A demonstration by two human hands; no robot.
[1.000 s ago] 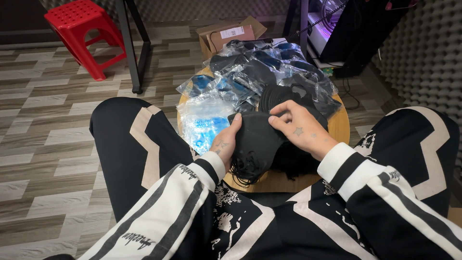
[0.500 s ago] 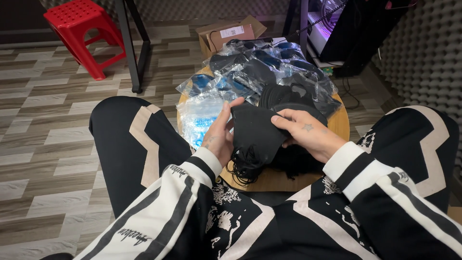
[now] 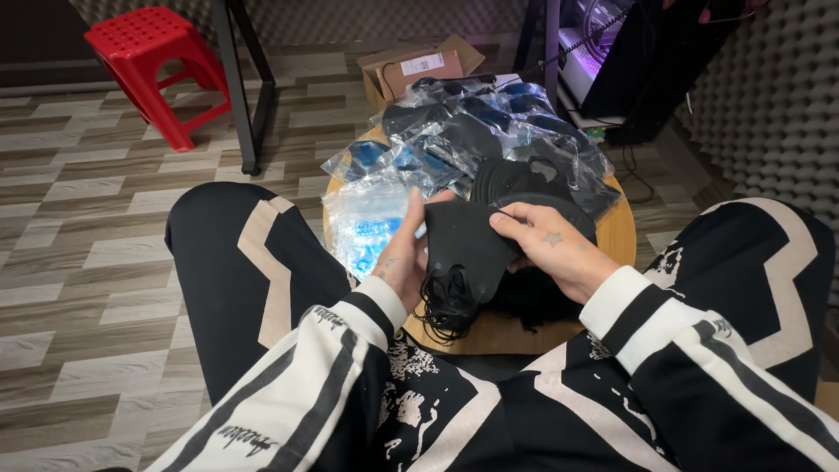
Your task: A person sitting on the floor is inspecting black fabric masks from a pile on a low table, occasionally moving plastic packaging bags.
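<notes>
The seated person's legs, in black trousers with beige stripes, frame a round wooden table [image 3: 622,238] at centre. The far half of the table is covered by a heap of clear plastic packets [image 3: 454,144], each holding a dark or blue item; one packet with blue contents lies at the near left edge of the heap, just beside the left hand. A loose pile of black face masks [image 3: 516,179] sits in the middle of the table, just beyond the hands.

Both hands are raised over the near part of the table and share a stack of black masks [image 3: 459,245]. The left hand [image 3: 404,262] is closed on the stack's left edge, thumb on the front face and fingers behind. The right hand [image 3: 552,249] grips the right edge, its fingers curled narrowly over the top corner. The ear loops [image 3: 446,306] hang in a tangle below the stack, between the two wrists.

On the floor, far left, stands a red plastic stool [image 3: 149,65]. Beyond the table lies an open cardboard box [image 3: 419,70].
</notes>
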